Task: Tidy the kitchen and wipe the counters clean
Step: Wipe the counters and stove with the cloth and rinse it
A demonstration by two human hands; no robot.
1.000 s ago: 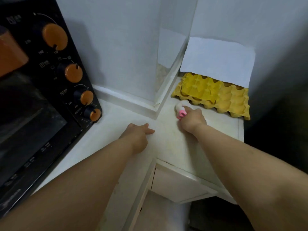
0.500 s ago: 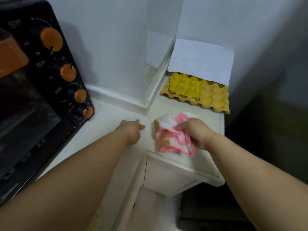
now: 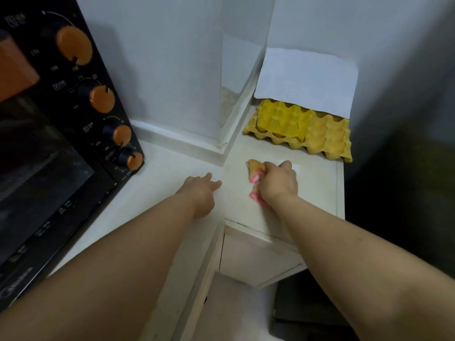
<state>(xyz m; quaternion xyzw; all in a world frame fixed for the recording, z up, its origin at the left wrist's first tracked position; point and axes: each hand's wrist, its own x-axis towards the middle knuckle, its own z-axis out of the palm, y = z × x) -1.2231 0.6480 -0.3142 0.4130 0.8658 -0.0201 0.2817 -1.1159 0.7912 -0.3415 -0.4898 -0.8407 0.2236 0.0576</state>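
The bench looks like smooth, pale stone or laminate with a dull sheen, faintly stained. The cloth is soft fabric with a pink stitched edge. The egg tray is rough, matt yellow pulp card, and the sheet on it is plain matt paper. The oven has a glossy black front with satin orange knobs.

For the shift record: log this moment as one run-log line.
step: wiping counter | right hand: grips cloth on counter | left hand: flat on counter | nearby: egg trays, oven
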